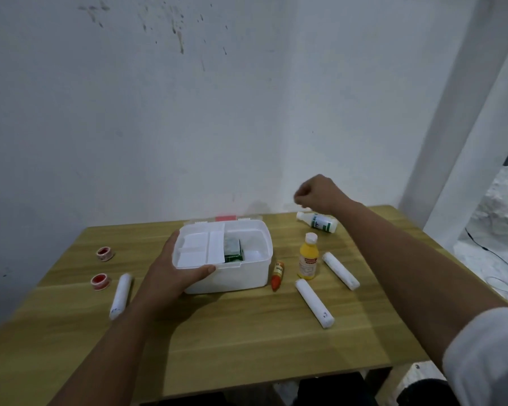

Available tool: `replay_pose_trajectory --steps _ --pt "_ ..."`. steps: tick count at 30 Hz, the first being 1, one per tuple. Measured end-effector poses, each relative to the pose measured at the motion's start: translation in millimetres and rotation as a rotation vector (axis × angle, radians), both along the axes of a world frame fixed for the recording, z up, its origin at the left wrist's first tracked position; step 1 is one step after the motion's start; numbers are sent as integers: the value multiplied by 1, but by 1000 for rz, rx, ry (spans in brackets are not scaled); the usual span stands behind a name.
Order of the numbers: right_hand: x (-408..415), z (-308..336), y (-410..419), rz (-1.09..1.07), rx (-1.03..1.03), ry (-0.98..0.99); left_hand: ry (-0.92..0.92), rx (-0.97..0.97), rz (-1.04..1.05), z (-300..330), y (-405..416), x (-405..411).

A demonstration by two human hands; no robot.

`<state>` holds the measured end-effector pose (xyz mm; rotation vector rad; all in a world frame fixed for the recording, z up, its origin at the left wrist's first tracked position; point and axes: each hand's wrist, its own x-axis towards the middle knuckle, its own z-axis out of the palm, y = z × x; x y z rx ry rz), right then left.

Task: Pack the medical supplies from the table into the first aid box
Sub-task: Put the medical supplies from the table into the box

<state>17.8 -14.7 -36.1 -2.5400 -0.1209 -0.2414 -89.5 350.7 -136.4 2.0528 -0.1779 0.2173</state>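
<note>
The white first aid box (247, 276) stands open in the middle of the wooden table (217, 332). A white tray (200, 250) covers its left half, and a green packet (233, 250) lies inside beside it. My left hand (170, 273) grips the box's front left corner, thumb on the tray's rim. My right hand (317, 193) hovers with curled fingers just above the cap end of a white bottle (320, 221) lying at the back right. A yellow bottle (308, 259) stands right of the box, next to an orange tube (277, 275).
Two white bandage rolls (314, 303) (340, 270) lie to the right, and a third roll (120, 295) on the left. Two red tape rolls (104, 253) (100, 281) sit at the far left. The box lid (226, 218) lies open against the wall.
</note>
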Motion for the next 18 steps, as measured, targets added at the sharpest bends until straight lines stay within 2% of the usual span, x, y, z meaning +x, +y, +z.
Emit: replay_pose_trajectory --steps 3,7,10,14,18 --pt "8 -28 -34 -117 -213 74 -6 0 -2 -1 1 1" --pt "8 -64 -50 -118 -436 216 8 -8 -15 -1 1 1" --pt "5 -78 -48 -151 -601 190 18 -11 -10 -2 3 2" --pt "7 -79 -37 -254 -667 15 19 0 -11 -3 2 4" --pt "10 -76 -28 -246 -607 156 19 8 -4 -6 3 7"
